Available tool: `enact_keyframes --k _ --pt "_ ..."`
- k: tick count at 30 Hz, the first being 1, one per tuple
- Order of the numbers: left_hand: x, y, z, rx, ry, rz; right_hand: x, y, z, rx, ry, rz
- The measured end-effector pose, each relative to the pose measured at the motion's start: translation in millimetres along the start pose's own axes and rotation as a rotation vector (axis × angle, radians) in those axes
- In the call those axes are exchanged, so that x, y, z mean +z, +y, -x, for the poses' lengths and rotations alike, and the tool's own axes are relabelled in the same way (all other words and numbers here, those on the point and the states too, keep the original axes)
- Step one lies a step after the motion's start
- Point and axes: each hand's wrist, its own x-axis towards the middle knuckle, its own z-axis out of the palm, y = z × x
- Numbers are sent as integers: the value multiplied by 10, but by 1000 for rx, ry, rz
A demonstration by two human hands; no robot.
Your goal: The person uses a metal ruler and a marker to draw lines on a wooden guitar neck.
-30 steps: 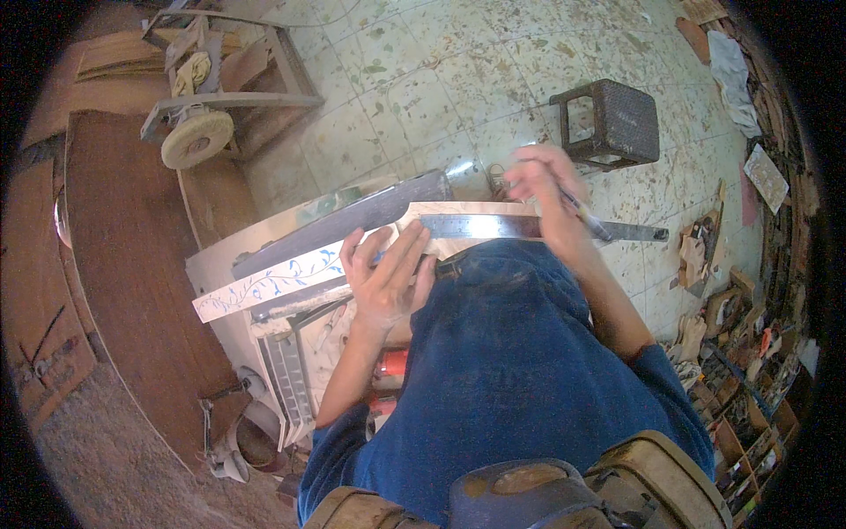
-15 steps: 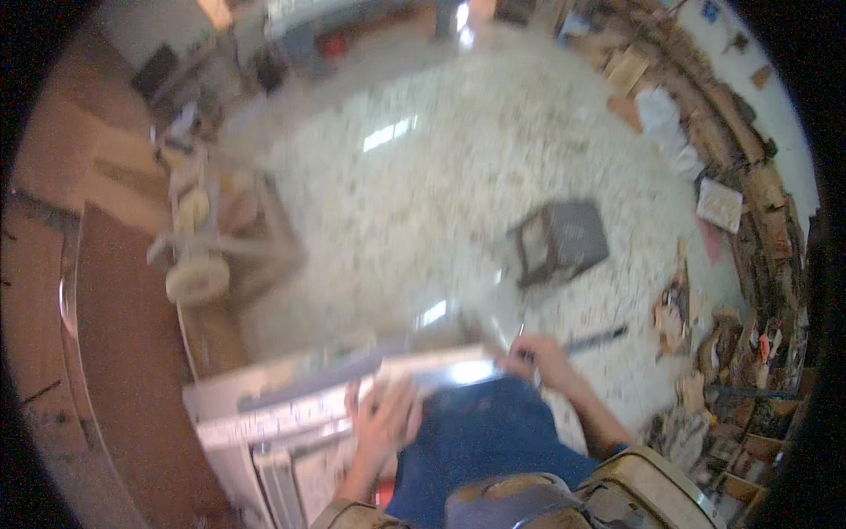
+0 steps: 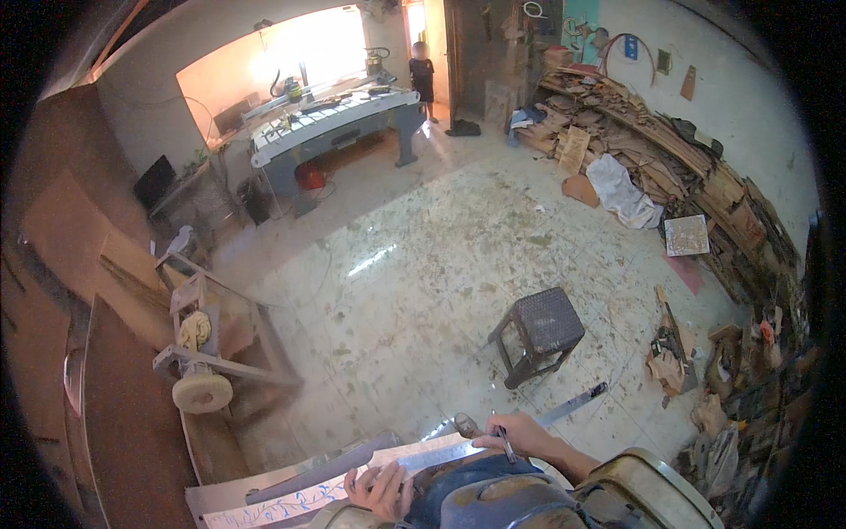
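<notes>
A long paper strip with blue drawn patterns [image 3: 291,504] lies on a pale board at the lower edge. My left hand [image 3: 381,490] rests over the strip's right part, its fingers laid out and slightly apart. From beside it a metal ruler [image 3: 441,455] runs right, passing under my right hand [image 3: 522,438]; its dark-tipped far end sticks out over the floor. My right hand is closed around a slim dark pen [image 3: 504,442], which stands up between the fingers. My cap and clothing hide part of the board.
A dark stool [image 3: 548,322] stands ahead on the tiled floor. Left is a wooden frame with a round wheel [image 3: 203,394], near brown panels [image 3: 132,397]. A machine table [image 3: 335,123] stands at the back, a person [image 3: 422,78] in the doorway. Wood scraps [image 3: 652,159] line the right wall.
My view has tilted up, bringing the machine table and doorway in. The hands and paper now sit lower in the picture. The pen remains in my right hand.
</notes>
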Motion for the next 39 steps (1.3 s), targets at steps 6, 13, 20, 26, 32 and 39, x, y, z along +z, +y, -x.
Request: enact_keyframes --k 6,13,20,26,32,39 --pt "152 150 36 -204 79 108 86 167 -78 -93 -19 20" --pt "-76 248 -62 -168 181 135 53 -119 121 -20 121 83" --pt "-40 195 -174 -211 132 139 14 -53 -64 -7 100 6" --pt "-63 213 -203 -227 98 136 6 -46 -78 7 109 11" --pt "-62 196 -200 -227 87 125 -7 -100 -96 15 94 16" --pt "-78 195 -207 -232 67 132 33 -84 -76 15 114 -34"
